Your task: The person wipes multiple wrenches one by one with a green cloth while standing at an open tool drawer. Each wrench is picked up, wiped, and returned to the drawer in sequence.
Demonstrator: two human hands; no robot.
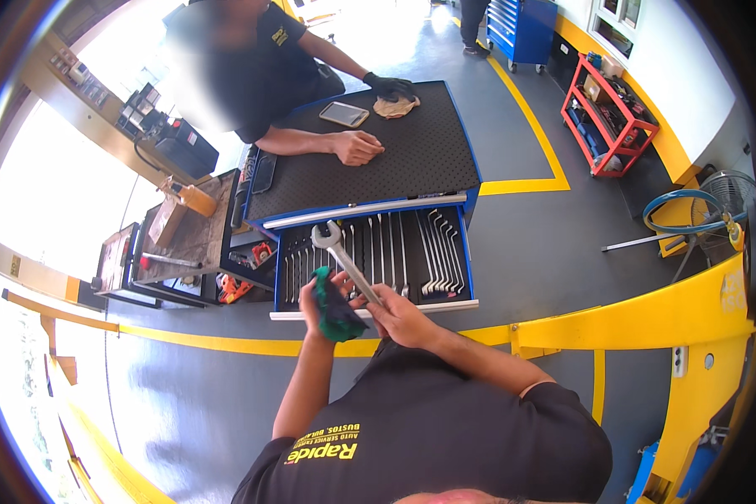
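Note:
My right hand (403, 317) is closed round the lower shaft of a large combination wrench (349, 267), whose open-ended jaw points up and away to the left. In my left hand (309, 309) is bunched a green and dark cloth (334, 312), held beside the wrench's shaft; some of these fingers are hidden behind the cloth. Both hands are above the front of a pulled-out drawer (433, 307). Inside it, a row of straight combination wrenches (380, 252) runs from small to large, with several offset wrenches (442, 252) at the right.
Across the blue tool cabinet (420, 160) leans another person, one hand gloved (391, 87) on a tan rag (396, 106), near a phone (344, 114). A workbench (176, 231) stands left. To the right are a red cart (609, 118), a fan (725, 197) and a yellow lift arm (630, 307).

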